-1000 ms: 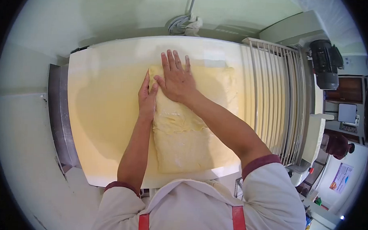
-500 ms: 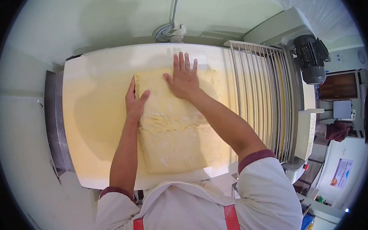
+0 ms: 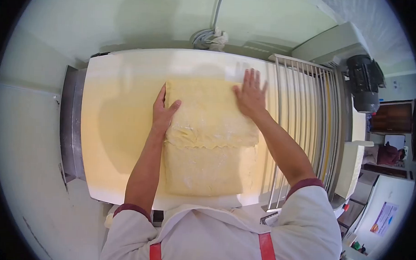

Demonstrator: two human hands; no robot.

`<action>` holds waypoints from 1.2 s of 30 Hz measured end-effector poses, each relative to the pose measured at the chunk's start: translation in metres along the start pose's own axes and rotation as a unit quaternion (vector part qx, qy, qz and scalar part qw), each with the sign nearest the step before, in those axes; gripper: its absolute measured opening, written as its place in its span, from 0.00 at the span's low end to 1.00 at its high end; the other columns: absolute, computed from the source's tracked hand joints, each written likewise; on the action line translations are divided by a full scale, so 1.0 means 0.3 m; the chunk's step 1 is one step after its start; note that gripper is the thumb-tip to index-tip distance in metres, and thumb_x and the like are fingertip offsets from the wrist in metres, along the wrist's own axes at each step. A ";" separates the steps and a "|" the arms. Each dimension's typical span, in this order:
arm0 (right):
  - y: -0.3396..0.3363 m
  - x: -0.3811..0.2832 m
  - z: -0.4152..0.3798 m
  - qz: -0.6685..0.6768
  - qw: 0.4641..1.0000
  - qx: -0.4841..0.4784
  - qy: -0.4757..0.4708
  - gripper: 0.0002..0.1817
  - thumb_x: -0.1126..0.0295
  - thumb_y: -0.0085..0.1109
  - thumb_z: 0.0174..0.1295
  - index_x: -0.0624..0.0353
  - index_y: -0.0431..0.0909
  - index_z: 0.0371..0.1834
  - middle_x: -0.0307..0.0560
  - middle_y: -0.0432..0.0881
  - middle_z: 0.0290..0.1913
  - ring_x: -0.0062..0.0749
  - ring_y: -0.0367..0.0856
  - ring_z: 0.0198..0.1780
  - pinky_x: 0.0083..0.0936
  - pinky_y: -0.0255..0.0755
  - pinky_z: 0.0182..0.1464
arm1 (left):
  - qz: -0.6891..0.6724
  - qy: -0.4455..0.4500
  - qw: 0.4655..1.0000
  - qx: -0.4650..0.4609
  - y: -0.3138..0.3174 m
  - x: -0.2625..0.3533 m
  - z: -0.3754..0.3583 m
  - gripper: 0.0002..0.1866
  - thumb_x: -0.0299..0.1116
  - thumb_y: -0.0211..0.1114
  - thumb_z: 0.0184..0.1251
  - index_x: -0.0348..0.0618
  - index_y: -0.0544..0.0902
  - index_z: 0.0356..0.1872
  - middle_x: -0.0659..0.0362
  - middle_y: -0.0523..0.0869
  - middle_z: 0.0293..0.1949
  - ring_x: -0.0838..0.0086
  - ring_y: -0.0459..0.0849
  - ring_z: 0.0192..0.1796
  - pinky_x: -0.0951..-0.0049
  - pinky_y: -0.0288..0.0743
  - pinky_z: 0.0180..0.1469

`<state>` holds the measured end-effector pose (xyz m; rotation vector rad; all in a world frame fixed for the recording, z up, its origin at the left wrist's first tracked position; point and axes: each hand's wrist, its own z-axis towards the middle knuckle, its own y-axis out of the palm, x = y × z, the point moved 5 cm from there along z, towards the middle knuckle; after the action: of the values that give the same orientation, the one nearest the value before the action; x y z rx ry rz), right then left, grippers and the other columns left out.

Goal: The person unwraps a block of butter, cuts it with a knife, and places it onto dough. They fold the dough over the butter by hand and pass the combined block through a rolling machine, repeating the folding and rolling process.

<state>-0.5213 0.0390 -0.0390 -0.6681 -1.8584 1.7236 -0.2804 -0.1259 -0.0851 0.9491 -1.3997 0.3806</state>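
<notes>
A large folded slab of pale yellow dough (image 3: 208, 111) lies flat before me, its ragged seam running across the middle and white flour patches on top. My left hand (image 3: 164, 111) rests against the slab's left edge, thumb on the top face and fingers along the side. At the upper right edge of the dough is my right hand (image 3: 252, 96), fingers stretched out and slightly blurred. Under the dough is the white and yellowish belt surface (image 3: 116, 127) of a machine table.
A metal bar guard (image 3: 304, 119) stands just right of my right arm, with a black motor (image 3: 364, 82) beyond it. A coiled grey cable (image 3: 204, 39) hangs by the wall behind the table. At far right a person in a dark red top (image 3: 389, 154) is in the background.
My right hand has moved right, from the top of the dough to its right edge. My left hand stays on the left edge. The camera view has shifted slightly.
</notes>
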 end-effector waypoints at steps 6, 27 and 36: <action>0.011 0.023 -0.003 0.042 0.999 0.005 0.025 0.42 0.43 0.33 0.70 0.65 0.43 0.76 0.58 0.43 0.78 0.49 0.35 0.79 0.57 0.28 0.75 | 0.093 -0.002 0.996 0.001 -0.009 -0.019 0.033 0.39 0.26 0.69 0.61 0.36 0.59 0.71 0.51 0.72 0.65 0.68 0.72 0.64 0.70 0.67 0.65; 0.035 0.177 -0.961 0.463 0.839 -0.130 0.253 0.48 0.53 0.74 0.49 0.67 0.58 0.67 0.58 0.80 0.47 0.43 0.82 0.47 0.34 0.76 0.48 | 0.154 -0.306 0.939 0.020 0.010 0.032 -0.812 0.34 0.33 0.74 0.57 0.34 0.68 0.63 0.51 0.80 0.54 0.66 0.80 0.54 0.68 0.76 0.53; -0.018 0.002 -0.919 0.133 0.987 0.059 -0.074 0.44 0.52 0.60 0.60 0.63 0.51 0.73 0.60 0.57 0.71 0.52 0.54 0.73 0.50 0.48 0.71 | 0.022 -0.255 0.966 0.036 0.024 -0.035 -0.883 0.34 0.29 0.72 0.58 0.35 0.66 0.64 0.51 0.78 0.56 0.65 0.77 0.59 0.67 0.71 0.63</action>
<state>-0.3382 0.2440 -0.0170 -0.7893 -1.8117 2.0867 -0.1135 0.0792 -0.0644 1.1281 -1.8862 0.2261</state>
